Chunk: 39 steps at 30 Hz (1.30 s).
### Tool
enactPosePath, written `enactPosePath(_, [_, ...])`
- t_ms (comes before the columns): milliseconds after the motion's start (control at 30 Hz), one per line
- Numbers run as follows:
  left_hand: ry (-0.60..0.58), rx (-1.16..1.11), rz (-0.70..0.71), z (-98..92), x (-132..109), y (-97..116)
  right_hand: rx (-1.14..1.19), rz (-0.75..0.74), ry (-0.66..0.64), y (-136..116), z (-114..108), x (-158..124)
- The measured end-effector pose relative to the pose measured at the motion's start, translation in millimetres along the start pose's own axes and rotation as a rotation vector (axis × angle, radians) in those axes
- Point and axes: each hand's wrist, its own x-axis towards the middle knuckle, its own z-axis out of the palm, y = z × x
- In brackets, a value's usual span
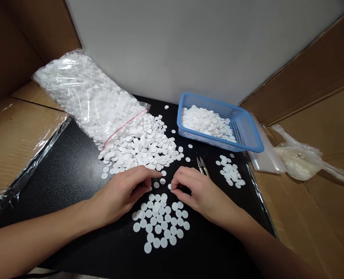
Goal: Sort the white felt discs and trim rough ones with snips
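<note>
Your black table [55, 182] is meeting cardboard [308, 217] on the right side, and a wide surface is showing between the plastic bag [81, 93] and your left forearm. Your left hand [119, 193] is bending, its index finger reaching inward; whether it is gripping, I cannot tell. Your right hand [201, 190] is curling and pinching a white disc [169, 186], just beyond the near discs [158, 229]. These are lying flat, round faces upward; the bag's long axis is running from far left toward the middle.
</note>
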Motion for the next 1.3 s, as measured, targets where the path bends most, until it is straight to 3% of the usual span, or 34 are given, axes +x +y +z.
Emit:
enactPosePath(200, [-0.039,-0.015,-0.056,4.7,-3,-6,-0.09,-0.068,0.0,-4,-3,0])
enactPosePath(433, [0.033,-0.02,-0.081,1.0,-1,-7,-0.089,-0.057,-0.082,-8,6,0])
enactPosePath(733, [0.065,-0.022,-0.066,-3.3,-2,-5,-0.055,-0.079,-0.027,-1,-6,-2])
enactPosePath(900, [-0.003,0.038,-0.024,-3.7,-5,-7,-0.056,-0.173,-0.16,8,-12,-3])
enactPosePath(1100, [-0.127,0.15,-0.012,-2.7,-3,-5,0.01,0.007,-0.015,10,-15,-1])
enactPosePath(1300, [-0.164,0.143,-0.001,-4.0,-4,-1,0.111,0.125,-0.005,5,-2,3])
